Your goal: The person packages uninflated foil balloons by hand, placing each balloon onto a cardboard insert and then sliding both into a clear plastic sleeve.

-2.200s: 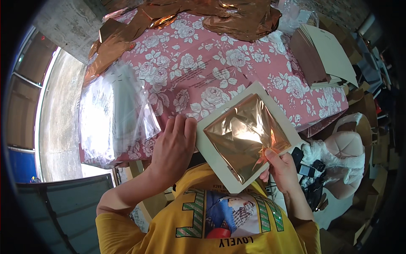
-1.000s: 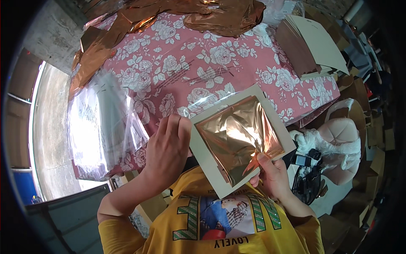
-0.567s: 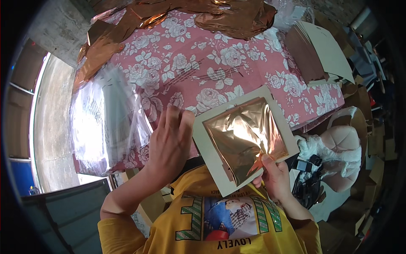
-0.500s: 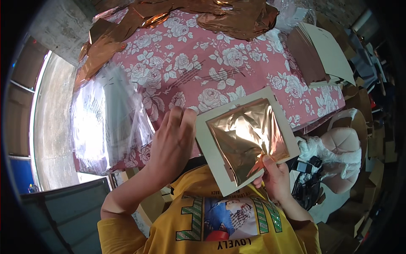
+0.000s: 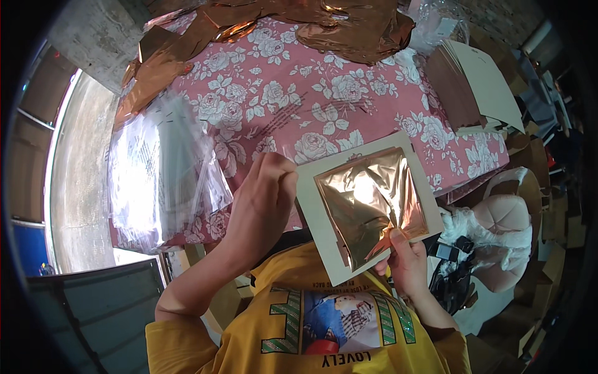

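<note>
My left hand point(image 5: 261, 202) grips the left edge of a cream square card point(image 5: 317, 224) held up over the table's near edge. A shiny copper foil sheet point(image 5: 367, 202) lies wrinkled on the card's face. My right hand point(image 5: 402, 258) pinches the foil and the card at their lower right corner. Both hands hold the card tilted, just above my yellow shirt.
A table with a pink floral cloth point(image 5: 299, 100) stretches ahead. A pile of clear plastic sleeves point(image 5: 156, 174) lies at its left. Crumpled copper foil point(image 5: 349, 25) heaps at the far edge. A stack of cream cards point(image 5: 479, 87) sits at the right. Clutter fills the floor at right.
The card with the foil has stayed between both hands, tilting slightly. My right hand has shifted its pinch along the foil's lower right corner.
</note>
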### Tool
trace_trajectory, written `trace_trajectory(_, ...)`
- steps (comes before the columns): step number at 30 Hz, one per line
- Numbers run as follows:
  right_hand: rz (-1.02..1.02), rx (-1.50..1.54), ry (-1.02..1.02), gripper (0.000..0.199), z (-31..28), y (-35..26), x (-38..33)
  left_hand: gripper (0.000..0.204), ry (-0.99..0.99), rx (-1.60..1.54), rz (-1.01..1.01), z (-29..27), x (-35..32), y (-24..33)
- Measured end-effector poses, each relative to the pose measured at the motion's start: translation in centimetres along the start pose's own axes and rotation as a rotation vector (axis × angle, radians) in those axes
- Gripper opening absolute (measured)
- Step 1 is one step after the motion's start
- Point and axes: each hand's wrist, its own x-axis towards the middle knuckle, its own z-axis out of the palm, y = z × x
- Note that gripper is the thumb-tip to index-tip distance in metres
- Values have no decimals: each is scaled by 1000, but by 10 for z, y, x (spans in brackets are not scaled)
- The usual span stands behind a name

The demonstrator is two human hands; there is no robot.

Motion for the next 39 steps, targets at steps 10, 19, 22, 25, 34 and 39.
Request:
trace_trajectory(10, -49, 2, -24, 45, -2, 0, 3, 38, -35, -1293, -684, -12, 20, 20)
trace_trajectory(19, -12, -3, 18, 43, -11, -13, 2, 31, -122, -975, -715, -12, 41, 19)
trace_trajectory(22, -13, 18, -13, 42, -20, -9, 0, 26, -113, -846, -539, -7, 45, 14)
trace_trajectory(25, 79, 32, -18, 41, -17, -16, 8, 17, -92, -781, -561, -7, 42, 7)
trace_trajectory(34, 136, 3, -65, 37, -29, -22, 10, 24, -192, -578, -495, -8, 56, 5)
trace_trajectory(39, 88, -26, -35, 35, -29, -22, 6, 30, -254, -504, -358, -3, 55, -2)
